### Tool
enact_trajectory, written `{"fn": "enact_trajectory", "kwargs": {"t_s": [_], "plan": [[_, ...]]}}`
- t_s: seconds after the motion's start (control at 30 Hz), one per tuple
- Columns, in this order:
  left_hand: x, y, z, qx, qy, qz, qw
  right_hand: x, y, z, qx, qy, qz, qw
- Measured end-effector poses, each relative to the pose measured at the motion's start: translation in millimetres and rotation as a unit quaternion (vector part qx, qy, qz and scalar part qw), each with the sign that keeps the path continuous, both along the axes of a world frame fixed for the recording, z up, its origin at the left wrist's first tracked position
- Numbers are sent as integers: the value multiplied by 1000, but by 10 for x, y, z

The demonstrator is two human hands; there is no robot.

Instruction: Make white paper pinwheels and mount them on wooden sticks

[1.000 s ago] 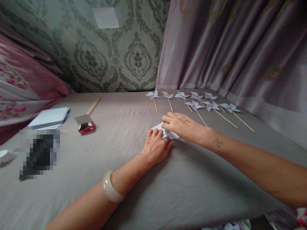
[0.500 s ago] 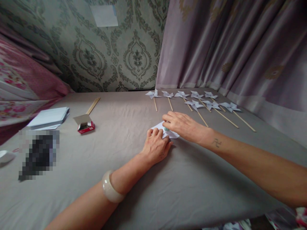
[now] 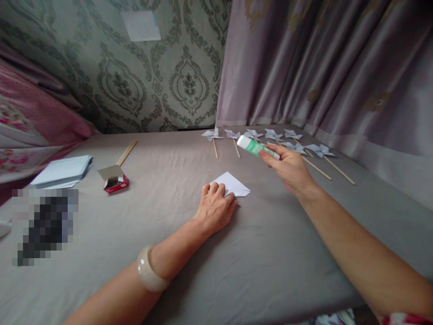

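Observation:
My left hand [image 3: 216, 205] presses down on a folded white sheet of paper [image 3: 235, 184] on the cloth, its fingers curled over the paper's left and near edges. Raised to the right of the paper, my right hand [image 3: 292, 169] is closed round a green and white glue stick [image 3: 255, 148], which it holds tilted with the white end pointing up and left. Behind the glue stick, several paper pinwheels on wooden sticks, such as this pinwheel [image 3: 212, 135], lie toward the back; the stick and hand partly cover some of them.
On the left are a stack of white paper [image 3: 62, 170], an open red box [image 3: 116, 184] of small items, and several wooden sticks [image 3: 126, 152]. A blurred-out dark object [image 3: 49, 223] lies nearer. Grey cloth [image 3: 162, 253] covers the surface; a curtain [image 3: 270, 67] hangs at the right.
My right hand has lifted off the paper and moved up and right, bringing the glue stick into plain sight. My left hand stays on the paper. The view has shifted slightly.

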State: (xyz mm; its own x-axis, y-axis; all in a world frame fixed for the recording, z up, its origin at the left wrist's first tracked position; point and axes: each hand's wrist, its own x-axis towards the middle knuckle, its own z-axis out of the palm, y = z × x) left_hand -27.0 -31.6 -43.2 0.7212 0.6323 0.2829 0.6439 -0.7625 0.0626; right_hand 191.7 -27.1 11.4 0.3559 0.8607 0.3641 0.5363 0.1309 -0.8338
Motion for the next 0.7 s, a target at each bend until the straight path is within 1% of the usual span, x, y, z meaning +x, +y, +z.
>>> {"fn": "enact_trajectory", "kwargs": {"t_s": [0.03, 0.07, 0.1, 0.13, 0.2, 0.27, 0.37, 0.43, 0.5, 0.57, 0.63, 0.7], "plan": [[-2, 4, 2, 0, -1, 1, 1000, 31, 21, -51, -28, 88, 12, 996], [-4, 7, 4, -1, -1, 1, 1000, 59, 37, -96, -52, 161, 30, 985], [-4, 11, 6, -1, -2, 2, 1000, 85, 46, -135, -69, 215, 52, 973], [-4, 16, 6, 1, -3, 1, 1000, 111, 49, -170, -81, 247, 73, 963], [-2, 27, 5, 6, -6, -2, 1000, 164, 47, -240, -85, 262, 100, 956], [-1, 39, 2, 18, -12, -7, 1000, 227, 45, -326, -73, 240, 89, 964], [-4, 50, 3, 38, -31, -9, 999, 340, 47, -477, -53, 176, 2, 983], [-7, 48, 10, 50, -48, -10, 998, 404, 40, -561, -60, 115, -49, 990], [-8, 36, 21, 56, -53, -9, 997, 432, 19, -606, -82, 43, -74, 993], [-5, 20, 33, 55, -42, 2, 998, 415, -8, -609, -112, -40, -100, 988], [4, 6, 42, 46, -21, 25, 998, 369, -31, -586, -144, -121, -132, 973], [15, -1, 46, 32, -1, 48, 998, 321, -41, -560, -173, -174, -150, 958]]}}
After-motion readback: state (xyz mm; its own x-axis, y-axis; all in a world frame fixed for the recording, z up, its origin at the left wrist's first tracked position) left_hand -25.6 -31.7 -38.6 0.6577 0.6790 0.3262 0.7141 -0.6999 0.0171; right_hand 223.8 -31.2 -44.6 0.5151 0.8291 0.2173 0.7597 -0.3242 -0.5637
